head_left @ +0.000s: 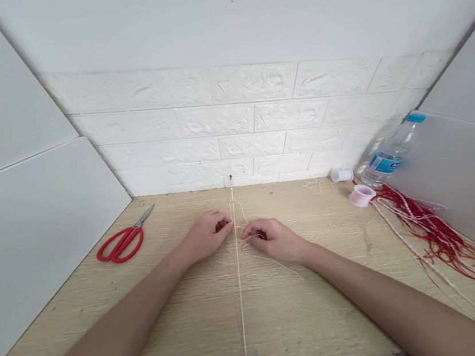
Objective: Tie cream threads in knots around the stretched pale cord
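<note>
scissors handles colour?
Red handles on the scissors, lying left of the left hand; the head view shows them.

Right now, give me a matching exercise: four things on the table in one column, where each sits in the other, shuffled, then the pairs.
Things:
1. scissors
2. bottle
3. red cords
4. pink string

Places:
A. lying down at the far right, by the wall
B. far left of the table
C. stretched down the middle, between the two hands
D. heaped along the right edge

Pairs: 1-B, 2-A, 3-D, 4-C
</note>
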Available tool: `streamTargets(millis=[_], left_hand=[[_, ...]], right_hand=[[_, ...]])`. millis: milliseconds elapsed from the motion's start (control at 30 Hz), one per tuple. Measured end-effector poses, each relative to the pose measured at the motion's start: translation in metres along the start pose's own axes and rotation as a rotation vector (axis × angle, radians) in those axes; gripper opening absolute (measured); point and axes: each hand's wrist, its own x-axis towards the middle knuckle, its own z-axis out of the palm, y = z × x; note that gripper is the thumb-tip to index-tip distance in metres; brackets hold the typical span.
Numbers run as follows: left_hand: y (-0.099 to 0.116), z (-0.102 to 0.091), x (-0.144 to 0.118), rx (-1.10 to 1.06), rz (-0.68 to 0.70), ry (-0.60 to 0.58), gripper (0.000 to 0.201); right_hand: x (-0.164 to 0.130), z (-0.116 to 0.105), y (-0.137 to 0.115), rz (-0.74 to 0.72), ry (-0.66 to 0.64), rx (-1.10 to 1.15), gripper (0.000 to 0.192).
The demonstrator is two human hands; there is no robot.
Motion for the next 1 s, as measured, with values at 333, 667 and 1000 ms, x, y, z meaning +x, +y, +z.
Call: streamTargets(millis=[333, 667, 1000], left_hand=[[0.0001, -0.0001, -0.0005, 0.003, -0.010, -0.008, 0.028], [-0.0015, 0.0005, -0.0001, 0.001, -0.009, 0.001, 0.027], [0.0000, -0.0003, -0.0006, 0.017, -0.014, -0.013, 0.026]], right_hand=[[0.0003, 0.0010, -0.0002, 0.003, -0.006, 0.018, 0.023], [0.0010, 0.0009, -0.0007, 0.000, 0.003, 0.002, 0.023], [0.0007, 0.0013, 0.0001, 0.002, 0.003, 0.008, 0.023]])
